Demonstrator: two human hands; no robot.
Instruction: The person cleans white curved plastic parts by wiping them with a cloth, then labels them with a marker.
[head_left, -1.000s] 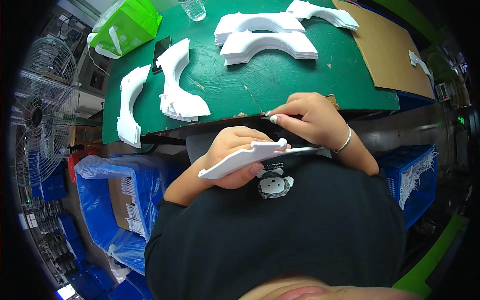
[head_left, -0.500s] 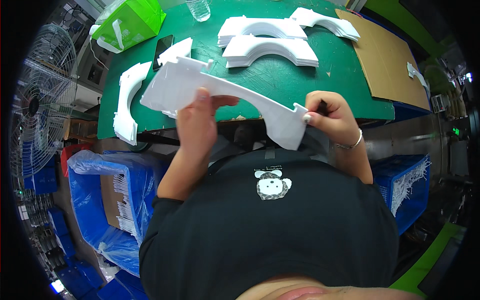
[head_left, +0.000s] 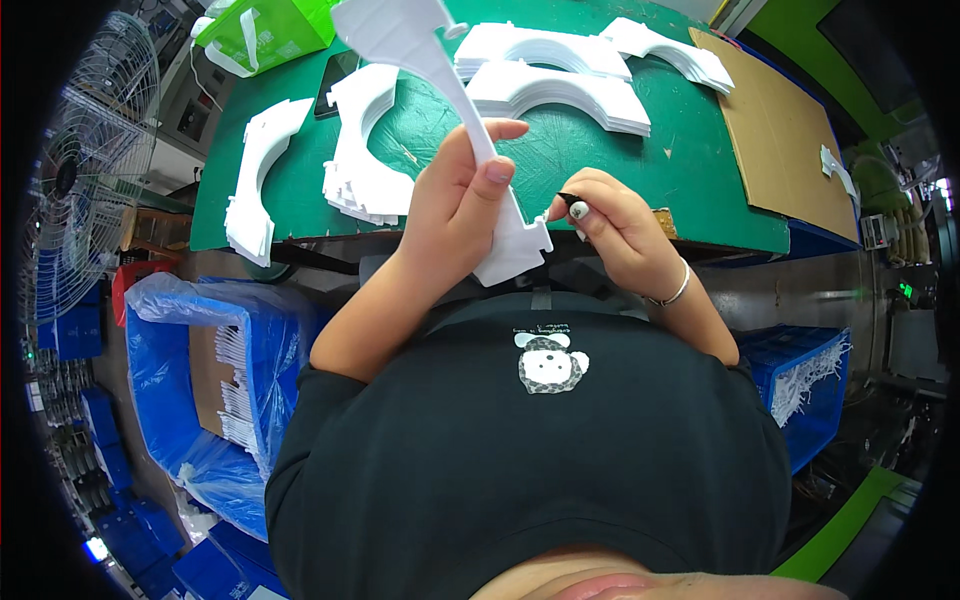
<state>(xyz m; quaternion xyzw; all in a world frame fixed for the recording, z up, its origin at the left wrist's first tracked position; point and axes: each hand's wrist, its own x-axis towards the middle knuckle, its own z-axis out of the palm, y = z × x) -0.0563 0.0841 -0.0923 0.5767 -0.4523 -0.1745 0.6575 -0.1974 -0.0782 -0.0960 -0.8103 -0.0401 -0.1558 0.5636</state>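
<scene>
The white curved part (head_left: 456, 88), slanted lower half a second ago, now points steeply toward eleven o'clock, covering some green table (head_left: 715, 205), clamped between the left hand's (head_left: 455, 205) thumb and fingers. The right hand (head_left: 620, 235) pinches a small black object (head_left: 568, 198) near its lower end. White stacks (head_left: 365, 150) lie at ten; a lined blue bin (head_left: 160, 365), eight.

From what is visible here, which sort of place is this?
Most likely a factory workshop: matching white curved parts lie in stacks on a green worktable, white pieces sit in a plastic-lined blue crate, and a large fan stands at left.
</scene>
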